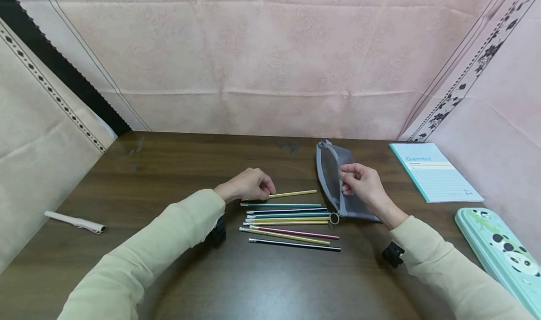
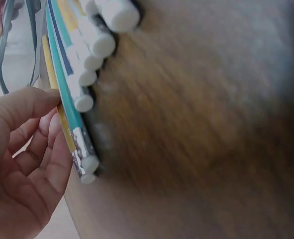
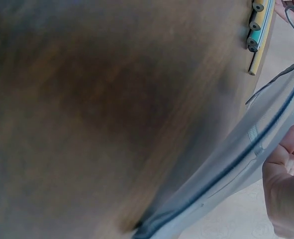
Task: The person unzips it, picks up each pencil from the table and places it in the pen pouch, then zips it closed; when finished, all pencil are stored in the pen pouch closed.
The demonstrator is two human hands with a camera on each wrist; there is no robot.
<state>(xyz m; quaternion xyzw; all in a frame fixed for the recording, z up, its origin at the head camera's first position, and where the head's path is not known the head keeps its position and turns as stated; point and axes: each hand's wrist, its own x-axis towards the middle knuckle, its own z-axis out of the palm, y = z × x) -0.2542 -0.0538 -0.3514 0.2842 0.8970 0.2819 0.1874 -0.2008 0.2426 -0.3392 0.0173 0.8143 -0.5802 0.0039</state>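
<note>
My left hand [image 1: 249, 185] pinches a yellow pencil [image 1: 296, 194] at the far side of a row of pencils. In the left wrist view the thumb and fingers meet on that pencil [image 2: 64, 119], beside a teal pencil [image 2: 69, 102]; both have white erasers. With my right hand [image 1: 365, 186] I grip the edge of a grey zippered pouch [image 1: 355, 208], whose mouth gapes toward the pencils. The right wrist view shows the pouch's dark zipper [image 3: 236, 162] running past the fingers. How deep the pouch goes inside is hidden.
Several more pencils lie in front, the nearest a black pencil [image 1: 293, 245]. A white pen [image 1: 76, 222] lies far left. At right are a notebook [image 1: 439, 172] and a mint panda case [image 1: 494, 240]. Pale patterned cloth [image 1: 270, 66] hangs behind the wooden table [image 1: 270, 282].
</note>
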